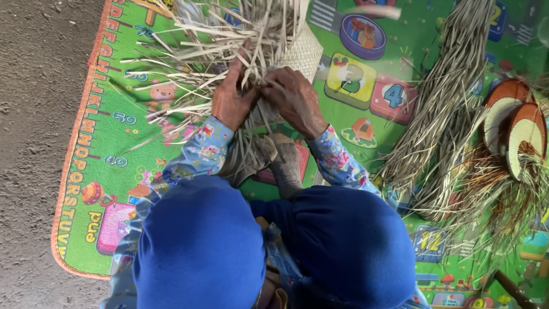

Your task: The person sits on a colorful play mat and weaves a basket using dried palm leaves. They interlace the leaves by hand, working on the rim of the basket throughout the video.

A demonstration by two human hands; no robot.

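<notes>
My left hand and my right hand meet at the middle of a half-woven piece of pale dried leaf strips. Both hands pinch strips at the working edge, fingers closed on them. Loose strip ends fan out to the left and upward. A finished tight-woven patch lies just beyond my right hand. My floral sleeves and blue-covered knees fill the lower frame, and my bare feet rest under the weaving.
A green children's play mat with an orange border covers grey gritty ground at the left. A bundle of dried strips lies to the right, beside orange-and-white woven round pieces with loose fringes.
</notes>
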